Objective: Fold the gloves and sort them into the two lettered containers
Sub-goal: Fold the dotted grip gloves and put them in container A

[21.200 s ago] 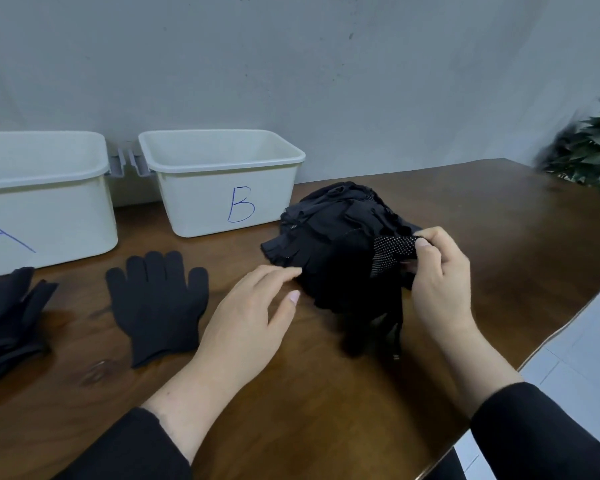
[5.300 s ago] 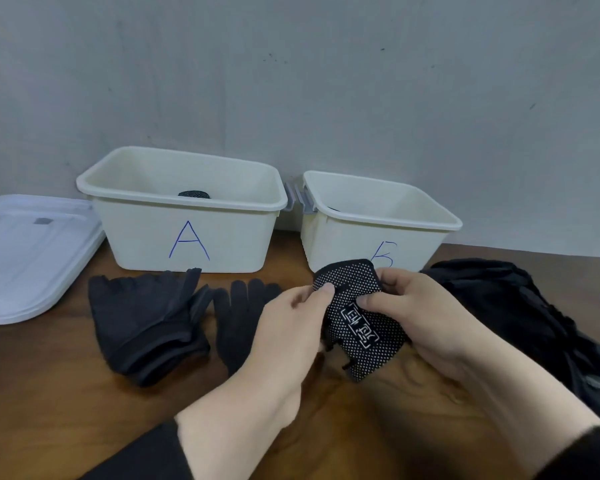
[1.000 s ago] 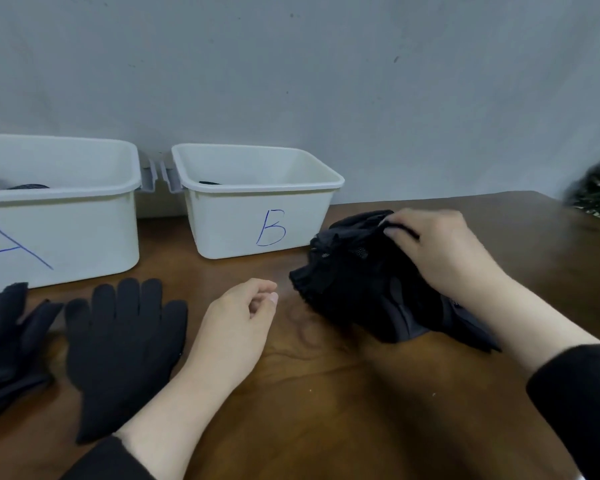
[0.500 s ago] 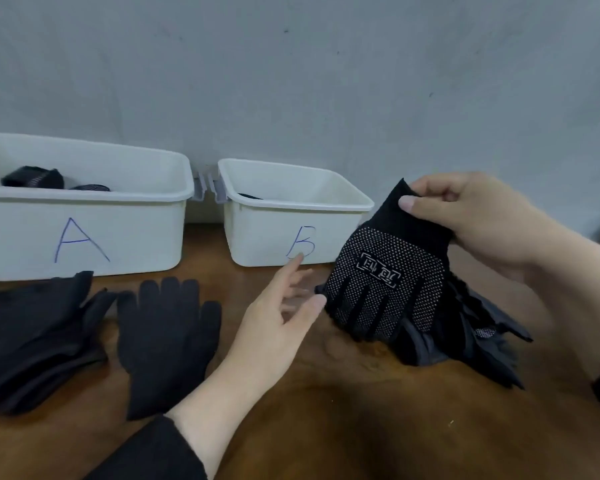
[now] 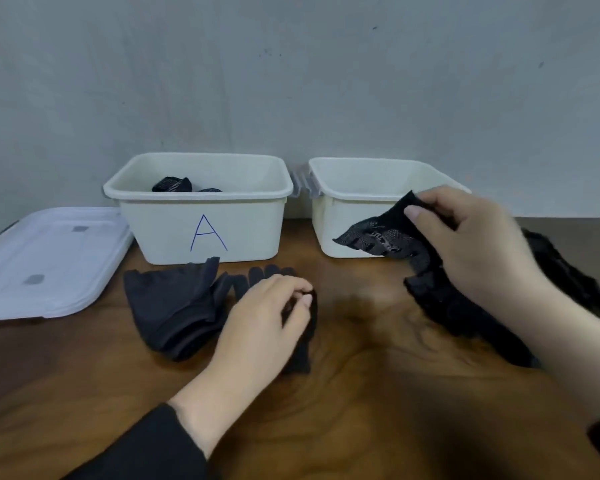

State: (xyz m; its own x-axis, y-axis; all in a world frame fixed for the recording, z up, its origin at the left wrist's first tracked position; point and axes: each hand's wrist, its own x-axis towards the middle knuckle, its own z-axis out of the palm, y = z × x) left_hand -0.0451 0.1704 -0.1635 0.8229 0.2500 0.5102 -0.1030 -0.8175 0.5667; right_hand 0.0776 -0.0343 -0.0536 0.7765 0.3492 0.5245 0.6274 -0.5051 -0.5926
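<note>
Black dotted glove (image 5: 381,239): pinched at its cuff by right hand (image 5: 475,247), hanging right of centre before the unlettered-looking bin (image 5: 361,174), fingers trailing left. Left hand (image 5: 267,323) curls on plain glove (image 5: 302,341) at centre. Bin A (image 5: 201,199) lies upper left, farther off.

A plain grey wall (image 5: 291,81) rises behind a dark brown wooden table (image 5: 361,410).

Dotted black glove (image 5: 378,239) hangs before right container (image 5: 361,181); plain glove (image 5: 274,275) lies flat.
</note>
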